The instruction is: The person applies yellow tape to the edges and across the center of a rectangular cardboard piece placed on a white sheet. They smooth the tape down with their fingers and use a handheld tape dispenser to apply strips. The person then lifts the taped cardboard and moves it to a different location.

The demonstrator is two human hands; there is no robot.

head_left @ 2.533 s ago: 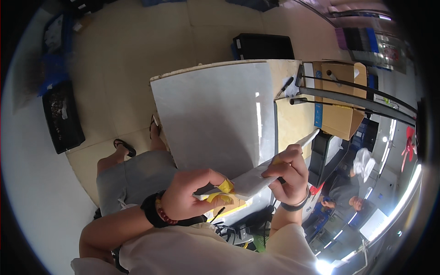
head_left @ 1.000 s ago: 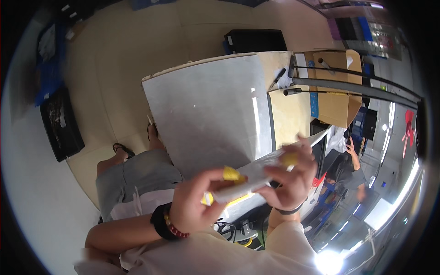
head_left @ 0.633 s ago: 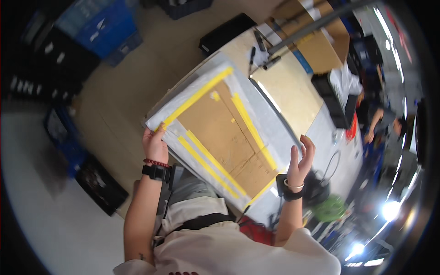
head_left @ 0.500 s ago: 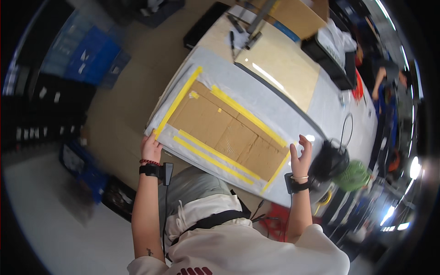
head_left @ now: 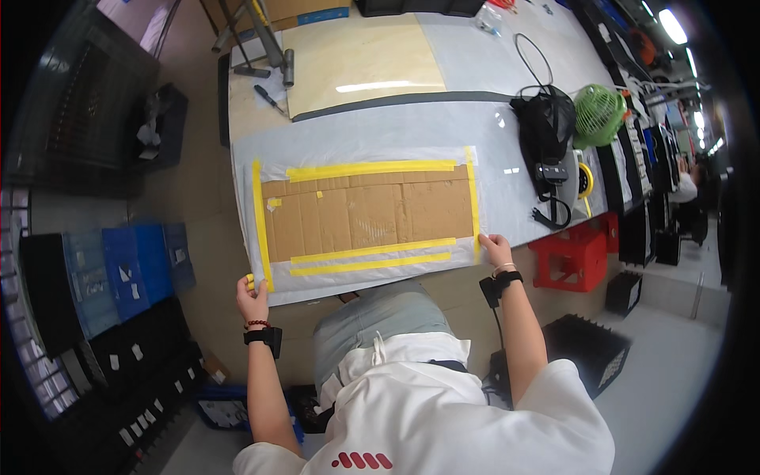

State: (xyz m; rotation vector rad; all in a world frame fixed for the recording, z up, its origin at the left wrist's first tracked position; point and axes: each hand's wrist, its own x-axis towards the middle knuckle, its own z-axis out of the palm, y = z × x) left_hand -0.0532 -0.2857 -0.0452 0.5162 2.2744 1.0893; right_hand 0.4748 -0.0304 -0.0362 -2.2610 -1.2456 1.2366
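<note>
A flat brown cardboard panel [head_left: 372,212] lies on the table on white sheeting, bordered by strips of yellow tape [head_left: 372,169]. My left hand [head_left: 252,301] is closed at the near left corner, beside the lower end of the left strip. A small piece of yellow tape [head_left: 250,282] shows at its fingers. At the near right, my right hand [head_left: 496,250] has its fingertips pinched together against the lower part of the right strip. What lies between those fingertips is too small to make out.
The work table [head_left: 372,127] has a dark strip across it. Metal tools [head_left: 273,59] and a black marker [head_left: 267,96] lie far left. To the right are a black bag [head_left: 546,119], a green fan [head_left: 599,116] and a tape roll [head_left: 585,180]. A red stool [head_left: 574,257] stands beside the table.
My view has turned, so the panel now lies nearly level. My right hand has gone from raised, fingers apart, to pinching at the right tape strip. My left hand stays by the near left corner.
</note>
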